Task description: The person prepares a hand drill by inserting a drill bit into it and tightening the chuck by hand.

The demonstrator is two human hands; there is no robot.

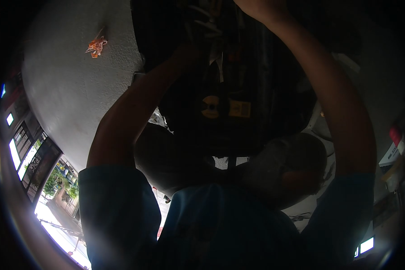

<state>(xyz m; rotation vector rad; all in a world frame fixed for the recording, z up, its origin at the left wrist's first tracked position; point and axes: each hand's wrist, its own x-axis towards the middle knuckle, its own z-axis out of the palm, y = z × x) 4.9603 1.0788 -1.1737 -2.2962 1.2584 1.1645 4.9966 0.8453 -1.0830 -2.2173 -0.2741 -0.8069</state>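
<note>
My left hand (190, 53) is over the left part of a large dark object (270, 103), so deep in shadow that its fingers do not show. At the top edge, the wrist and part of my right hand (261, 8) appear; the fingers are cut off by the frame. Several pale slim pieces (207, 22) lie near the left hand. A thin pointed piece (220, 69) is below them. Lower on the dark object are a round yellowish label (210, 106) and a rectangular one (240, 109).
A grey textured surface (72, 90) at the left bears a small orange crumpled thing (96, 47). My knees are bent below the dark object. At the far right are a red item (395, 134) and a white box (389, 155). Bright openings show at the lower left.
</note>
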